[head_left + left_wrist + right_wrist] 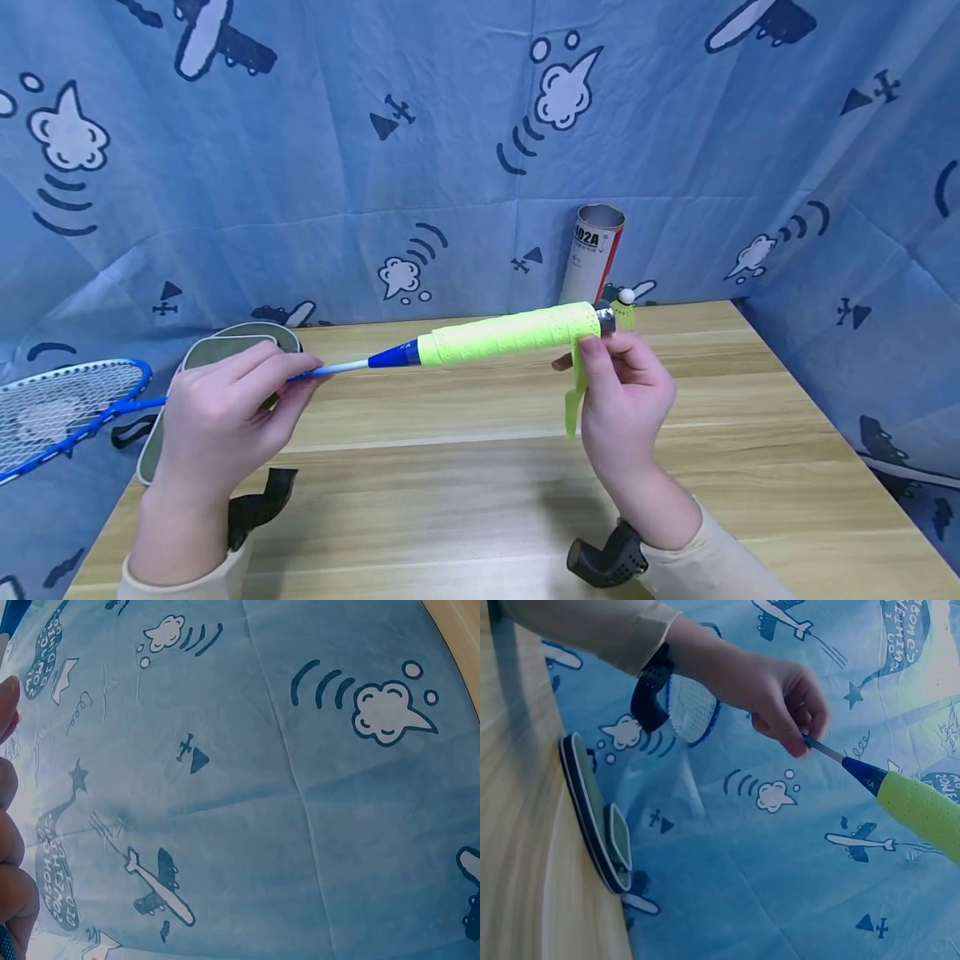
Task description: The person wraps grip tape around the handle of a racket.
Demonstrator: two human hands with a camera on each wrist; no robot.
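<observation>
A blue badminton racket (393, 354) is held level above the table, its strung head out to the left. Yellow-green grip tape (510, 332) is wound around its handle, with a dark butt end showing at the right. My left hand (225, 417) pinches the shaft between thumb and fingers; the right wrist view also shows this left hand (780, 694) on the shaft. Beside the butt end, my right hand (630, 408) pinches the tape, and a loose tail (573, 404) hangs down. Only some fingers (15, 892) appear at the edge of the left wrist view.
On the wooden table (450, 517), a grey-green racket case (156, 450) lies at the left, partly behind my left hand. A shuttlecock tube (588, 262) stands at the back, with a yellow shuttlecock (624, 310) beside it. Blue printed cloth (450, 167) hangs behind and at the right.
</observation>
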